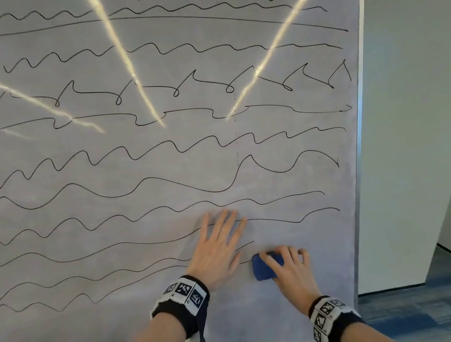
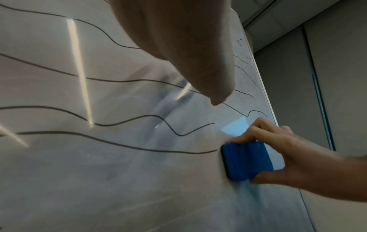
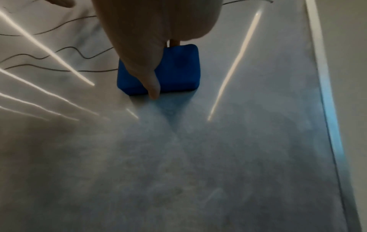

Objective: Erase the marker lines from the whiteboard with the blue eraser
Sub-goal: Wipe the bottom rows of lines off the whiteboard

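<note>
A large whiteboard (image 1: 159,165) fills the head view, covered with rows of black wavy marker lines (image 1: 144,182). My right hand (image 1: 287,266) grips the blue eraser (image 1: 262,268) and holds it flat against the board's lower right, at the right end of the lowest lines. The eraser (image 2: 246,161) sits where one line stops, thumb below and fingers on top. The eraser (image 3: 174,70) also shows in the right wrist view under my thumb. My left hand (image 1: 217,247) lies flat on the board with fingers spread, just left of the eraser.
The board's metal frame edge (image 1: 358,137) runs down the right side. Beyond it stand pale walls (image 1: 419,56) and blue carpet (image 1: 441,311). Bright light streaks reflect across the board's upper part. The board area below and right of the eraser carries no lines.
</note>
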`<move>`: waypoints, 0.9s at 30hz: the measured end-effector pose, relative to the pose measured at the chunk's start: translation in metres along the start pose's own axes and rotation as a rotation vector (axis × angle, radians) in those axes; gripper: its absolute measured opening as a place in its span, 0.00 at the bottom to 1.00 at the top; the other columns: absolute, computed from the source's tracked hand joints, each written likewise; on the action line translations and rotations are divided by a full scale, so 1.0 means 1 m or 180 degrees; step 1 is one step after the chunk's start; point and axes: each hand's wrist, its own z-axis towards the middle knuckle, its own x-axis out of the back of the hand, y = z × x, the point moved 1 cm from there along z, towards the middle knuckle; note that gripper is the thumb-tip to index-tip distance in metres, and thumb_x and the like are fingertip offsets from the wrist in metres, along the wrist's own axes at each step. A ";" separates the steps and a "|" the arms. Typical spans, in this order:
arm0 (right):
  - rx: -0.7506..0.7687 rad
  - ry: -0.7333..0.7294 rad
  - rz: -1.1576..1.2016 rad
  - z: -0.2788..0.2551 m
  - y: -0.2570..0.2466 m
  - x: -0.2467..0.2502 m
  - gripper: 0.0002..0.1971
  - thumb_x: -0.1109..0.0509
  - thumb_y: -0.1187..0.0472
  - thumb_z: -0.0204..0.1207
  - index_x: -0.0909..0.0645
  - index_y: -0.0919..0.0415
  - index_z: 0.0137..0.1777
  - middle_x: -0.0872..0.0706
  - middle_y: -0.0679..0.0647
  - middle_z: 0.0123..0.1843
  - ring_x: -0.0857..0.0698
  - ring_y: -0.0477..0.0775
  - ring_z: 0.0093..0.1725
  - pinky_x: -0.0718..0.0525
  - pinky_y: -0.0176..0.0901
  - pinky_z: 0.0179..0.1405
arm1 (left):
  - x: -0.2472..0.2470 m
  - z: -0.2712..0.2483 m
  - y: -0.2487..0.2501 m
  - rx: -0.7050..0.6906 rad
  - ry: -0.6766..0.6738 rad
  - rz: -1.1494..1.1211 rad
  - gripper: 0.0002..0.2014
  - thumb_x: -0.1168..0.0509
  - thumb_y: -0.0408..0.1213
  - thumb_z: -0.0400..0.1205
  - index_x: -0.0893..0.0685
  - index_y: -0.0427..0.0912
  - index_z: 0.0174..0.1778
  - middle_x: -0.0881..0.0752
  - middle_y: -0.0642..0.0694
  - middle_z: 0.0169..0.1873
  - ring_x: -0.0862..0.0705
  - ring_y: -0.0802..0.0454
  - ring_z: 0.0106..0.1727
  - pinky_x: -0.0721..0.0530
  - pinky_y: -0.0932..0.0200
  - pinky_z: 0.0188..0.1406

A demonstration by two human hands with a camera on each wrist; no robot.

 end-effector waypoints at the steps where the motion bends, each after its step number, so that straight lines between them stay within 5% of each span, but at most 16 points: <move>1: 0.0042 -0.0013 -0.0072 -0.005 0.005 0.000 0.43 0.15 0.64 0.42 0.26 0.49 0.62 0.23 0.57 0.51 0.28 0.58 0.50 0.34 0.55 0.52 | 0.000 -0.001 -0.002 -0.0010 -0.0006 -0.0005 0.35 0.44 0.52 0.80 0.41 0.43 0.83 0.38 0.38 0.80 0.42 0.40 0.81 0.43 0.31 0.74; 6: -0.0477 0.0264 0.0062 0.023 0.002 0.018 0.41 0.15 0.62 0.47 0.27 0.49 0.62 0.21 0.57 0.49 0.27 0.59 0.48 0.34 0.55 0.51 | -0.004 -0.011 -0.014 -0.0072 0.0002 -0.0046 0.33 0.49 0.51 0.79 0.39 0.43 0.82 0.37 0.38 0.80 0.40 0.39 0.81 0.43 0.31 0.74; 11: 0.0105 -0.0044 0.0038 0.010 -0.034 -0.001 0.42 0.17 0.65 0.46 0.26 0.48 0.64 0.25 0.56 0.53 0.26 0.59 0.50 0.34 0.55 0.52 | -0.003 -0.014 -0.016 -0.0063 -0.0039 -0.0121 0.32 0.52 0.51 0.80 0.37 0.41 0.81 0.37 0.38 0.80 0.41 0.39 0.81 0.43 0.31 0.74; 18: -0.0308 0.0277 0.0121 0.033 -0.024 0.017 0.39 0.15 0.61 0.50 0.26 0.49 0.64 0.20 0.57 0.50 0.25 0.58 0.48 0.34 0.54 0.53 | -0.002 -0.031 -0.036 0.0000 -0.0127 -0.0100 0.34 0.48 0.51 0.80 0.40 0.42 0.82 0.40 0.38 0.81 0.45 0.40 0.82 0.45 0.31 0.75; 24: 0.0249 0.0094 0.0030 0.027 -0.021 0.012 0.39 0.15 0.61 0.49 0.25 0.49 0.64 0.24 0.55 0.52 0.27 0.57 0.49 0.34 0.52 0.48 | -0.004 -0.015 -0.013 -0.0148 -0.0209 -0.0120 0.37 0.45 0.59 0.77 0.35 0.43 0.80 0.33 0.39 0.77 0.38 0.41 0.78 0.41 0.33 0.72; 27: -0.0079 0.0063 0.0107 0.031 -0.004 0.018 0.39 0.15 0.56 0.49 0.26 0.50 0.63 0.23 0.55 0.53 0.26 0.58 0.49 0.32 0.53 0.45 | -0.012 -0.008 0.003 -0.0149 -0.0199 -0.0203 0.42 0.34 0.61 0.71 0.33 0.43 0.78 0.27 0.41 0.72 0.33 0.42 0.73 0.39 0.37 0.71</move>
